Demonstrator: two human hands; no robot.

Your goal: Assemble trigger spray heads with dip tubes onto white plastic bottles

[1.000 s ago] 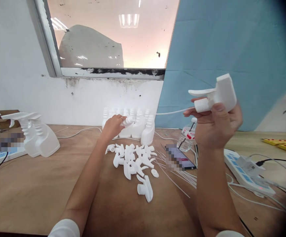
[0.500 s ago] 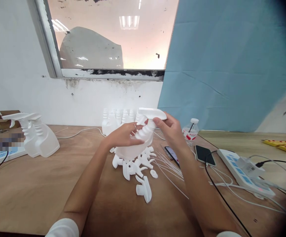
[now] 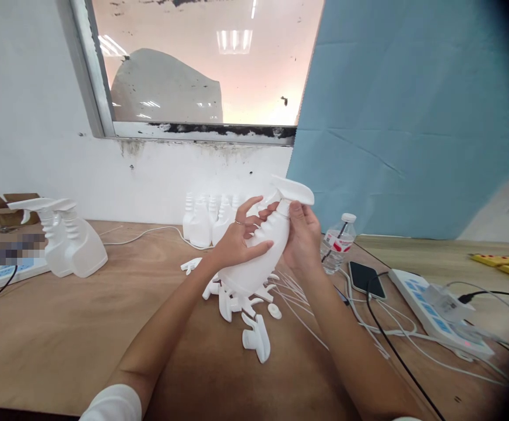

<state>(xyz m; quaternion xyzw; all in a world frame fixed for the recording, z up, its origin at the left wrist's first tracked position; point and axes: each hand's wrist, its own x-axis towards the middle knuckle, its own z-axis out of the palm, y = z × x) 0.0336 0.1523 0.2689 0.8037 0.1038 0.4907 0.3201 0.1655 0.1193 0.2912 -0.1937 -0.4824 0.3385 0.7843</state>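
Observation:
A white spray bottle (image 3: 258, 257) tilts to the right above the table, with a white trigger sprayer head (image 3: 293, 190) on its neck. My left hand (image 3: 241, 237) is closed around the bottle's ribbed upper body, its thumb across the front. At the neck, my right hand (image 3: 303, 234) grips just under the sprayer head, thumb against the collar; some of its fingers are hidden behind the bottle. Loose trigger sprayer heads (image 3: 258, 338) lie in a pile below the bottle, beside a small white round cap (image 3: 274, 310).
Two bottles with sprayer heads (image 3: 83, 248) stand at left, near a cardboard box (image 3: 20, 216). Several bottles without heads (image 3: 199, 222) stand by the wall. Thin white tubes (image 3: 301, 316), a drink bottle (image 3: 339, 242), a phone (image 3: 367, 279), cables and a power strip (image 3: 439, 313) lie at right.
Both hands have moved the bottle slightly up and right, and it leans more to the right. The right hand has shifted from the sprayer head's back down to its collar.

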